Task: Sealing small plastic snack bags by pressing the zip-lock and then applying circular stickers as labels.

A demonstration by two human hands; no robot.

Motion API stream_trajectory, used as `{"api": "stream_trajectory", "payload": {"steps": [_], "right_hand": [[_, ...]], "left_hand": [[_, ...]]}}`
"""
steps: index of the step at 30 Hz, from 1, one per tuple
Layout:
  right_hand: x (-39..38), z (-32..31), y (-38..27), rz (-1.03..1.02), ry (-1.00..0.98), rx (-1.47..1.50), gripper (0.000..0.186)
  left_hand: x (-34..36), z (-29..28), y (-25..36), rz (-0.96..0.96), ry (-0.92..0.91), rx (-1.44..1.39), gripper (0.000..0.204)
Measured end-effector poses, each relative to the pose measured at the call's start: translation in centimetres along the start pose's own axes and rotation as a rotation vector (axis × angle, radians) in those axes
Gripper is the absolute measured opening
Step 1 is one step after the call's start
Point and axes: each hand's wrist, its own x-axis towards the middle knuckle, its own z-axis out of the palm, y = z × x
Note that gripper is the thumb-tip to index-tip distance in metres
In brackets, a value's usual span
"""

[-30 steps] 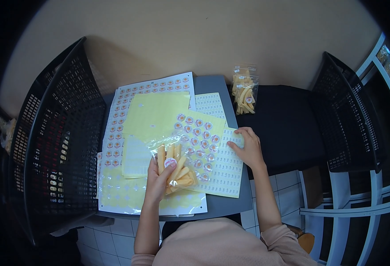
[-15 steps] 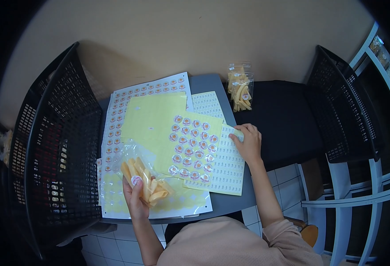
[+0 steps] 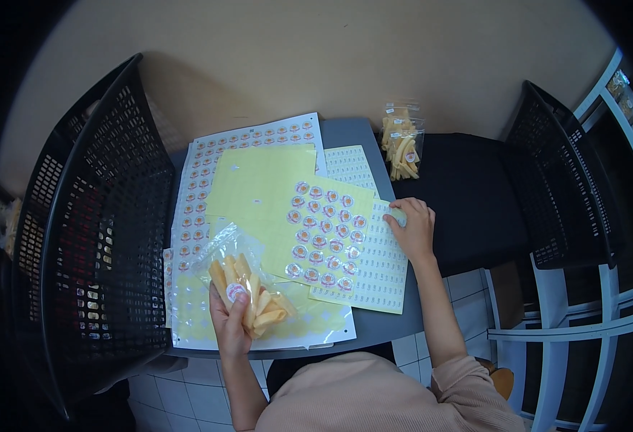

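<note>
My left hand (image 3: pixel 231 324) grips a clear plastic bag (image 3: pixel 248 288) of pale yellow stick-shaped snacks, with a round label on its front. The bag is held over the near left part of the table. At the right, my right hand (image 3: pixel 411 227) pinches the curled upper right edge of a sheet of small labels (image 3: pixel 385 263). Partly over that sheet lies a yellow backing sheet with round stickers (image 3: pixel 327 234), several of its places bare. A mostly bare yellow backing sheet (image 3: pixel 262 176) rests farther left, on a large white sheet of round stickers (image 3: pixel 200 169).
Filled snack bags (image 3: pixel 403 147) lie at the far edge of a black-covered surface (image 3: pixel 460 194), right of the grey table (image 3: pixel 360 132). A tall black slatted basket (image 3: pixel 100 216) stands at the left, another black basket (image 3: pixel 565 180) at the right. Shelving (image 3: pixel 576 333) rises beyond it.
The whole scene has shifted slightly right in view. My right hand still pinches the label sheet's edge, which now looks more curled. My left hand keeps the snack bag.
</note>
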Motion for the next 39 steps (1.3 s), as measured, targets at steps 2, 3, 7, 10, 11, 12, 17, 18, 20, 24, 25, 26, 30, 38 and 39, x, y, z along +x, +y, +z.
{"api": "stream_trajectory", "payload": {"steps": [2, 3, 7, 10, 11, 12, 17, 18, 20, 24, 25, 26, 30, 38, 39], "right_hand": [[0.0, 0.2, 0.1, 0.046, -0.034, 0.048, 0.014], [0.0, 0.4, 0.1, 0.041, -0.036, 0.05, 0.014], [0.0, 1.1, -0.1, 0.01, -0.011, 0.115, 0.009], [0.1, 0.8, -0.7, -0.066, 0.039, 0.088, 0.008], [0.2, 0.5, -1.0, 0.052, 0.011, 0.227, 0.007], [0.3, 0.3, -1.1, 0.171, -0.019, 0.364, 0.007], [0.9, -1.3, -3.9, 0.271, -0.023, 0.73, 0.007], [0.9, -2.3, -6.1, 0.261, -0.033, 0.738, 0.007], [0.3, -4.2, -10.5, 0.183, -0.091, 1.198, 0.005], [-1.9, -4.5, -16.8, -0.051, -0.203, 1.217, 0.005], [-2.1, -4.2, -17.6, -0.055, -0.202, 1.217, 0.005], [-2.3, -3.9, -18.2, -0.05, -0.157, 1.194, 0.006], [-3.0, -3.1, -19.6, -0.073, 0.0, 1.065, 0.009], [-3.9, -1.1, -20.6, -0.045, 0.059, 0.928, 0.009], [-4.1, -1.0, -20.7, -0.013, 0.056, 0.977, 0.008]], "left_hand": [[-0.1, -0.1, -0.3, -0.007, -0.006, 0.019, 0.053], [-0.1, -0.2, -0.5, -0.007, -0.007, 0.036, 0.054], [-0.2, 0.7, -0.6, -0.006, -0.03, 0.112, 0.055], [0.3, 1.8, -0.4, -0.006, -0.063, 0.168, 0.054], [0.7, 2.2, -0.5, 0.033, -0.115, 0.186, 0.053], [1.0, 2.5, -0.5, 0.072, -0.168, 0.204, 0.053], [1.6, 3.9, 0.3, 0.17, -0.221, 0.299, 0.051], [1.7, 4.0, 0.0, 0.217, -0.208, 0.314, 0.051], [1.4, 4.8, -0.1, 0.237, -0.17, 0.301, 0.045], [1.2, 5.2, -0.4, 0.207, -0.164, 0.23, 0.034], [1.1, 5.4, -0.5, 0.213, -0.175, 0.284, 0.035], [1.0, 5.4, -0.5, 0.218, -0.182, 0.338, 0.035], [1.2, 5.4, -1.7, 0.496, -0.127, 0.348, 0.037], [0.6, 5.4, -1.1, 0.376, -0.155, 0.346, 0.041], [0.6, 5.2, -1.3, 0.375, -0.163, 0.348, 0.042]]}}
